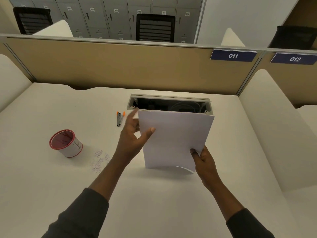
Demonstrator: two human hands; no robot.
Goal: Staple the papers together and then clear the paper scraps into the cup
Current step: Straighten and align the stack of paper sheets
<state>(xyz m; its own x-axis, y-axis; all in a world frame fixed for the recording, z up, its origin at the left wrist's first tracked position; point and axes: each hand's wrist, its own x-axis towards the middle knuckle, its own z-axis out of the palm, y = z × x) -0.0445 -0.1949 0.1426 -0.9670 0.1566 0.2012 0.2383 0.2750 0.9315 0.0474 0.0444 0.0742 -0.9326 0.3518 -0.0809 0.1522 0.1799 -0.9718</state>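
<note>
Paper stack (175,138) stood on edge: left hand (135,134) pinches its side, right hand (204,160) its lower corner. Stapler (119,118) idle beyond left hand; stapling apparently pending. Scraps (99,160) beside paper cup (66,143), left of left hand, uncleared.

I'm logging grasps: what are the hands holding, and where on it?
Both hold the papers: the left hand pinches the upper left edge, thumb in front, and the right hand pinches the lower right corner.
</note>
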